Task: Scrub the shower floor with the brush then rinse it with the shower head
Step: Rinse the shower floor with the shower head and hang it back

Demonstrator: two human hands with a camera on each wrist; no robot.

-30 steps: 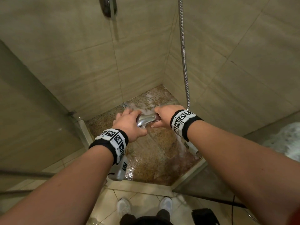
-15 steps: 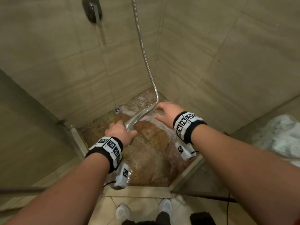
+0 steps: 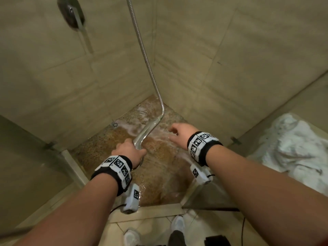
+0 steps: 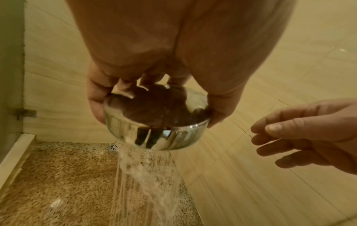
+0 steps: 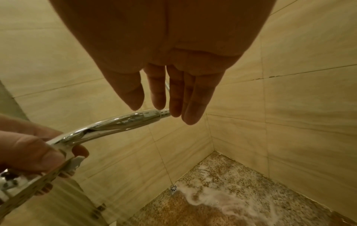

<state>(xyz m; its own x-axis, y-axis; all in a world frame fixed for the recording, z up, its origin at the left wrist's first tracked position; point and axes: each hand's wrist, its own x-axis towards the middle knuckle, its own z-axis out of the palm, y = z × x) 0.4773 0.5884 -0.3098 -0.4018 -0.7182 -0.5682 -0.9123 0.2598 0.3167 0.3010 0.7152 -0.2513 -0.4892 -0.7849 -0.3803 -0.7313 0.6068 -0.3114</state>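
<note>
Wet shower floor [image 3: 159,174]; left hand [image 3: 130,153] grips spraying shower head [image 4: 157,122], right hand [image 3: 181,133] fingers loose.

Dim yellowish light (edges warped, blurred)

Open shower floor [image 3: 159,167] between tiled walls [image 3: 221,77], hose [image 3: 142,43] hanging across.

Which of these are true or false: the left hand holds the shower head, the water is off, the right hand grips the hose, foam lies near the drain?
1. The left hand holds the shower head. True.
2. The water is off. False: water streams onto the shower floor.
3. The right hand grips the hose. False: it is open, holding nothing.
4. Foam lies near the drain. True.
</note>
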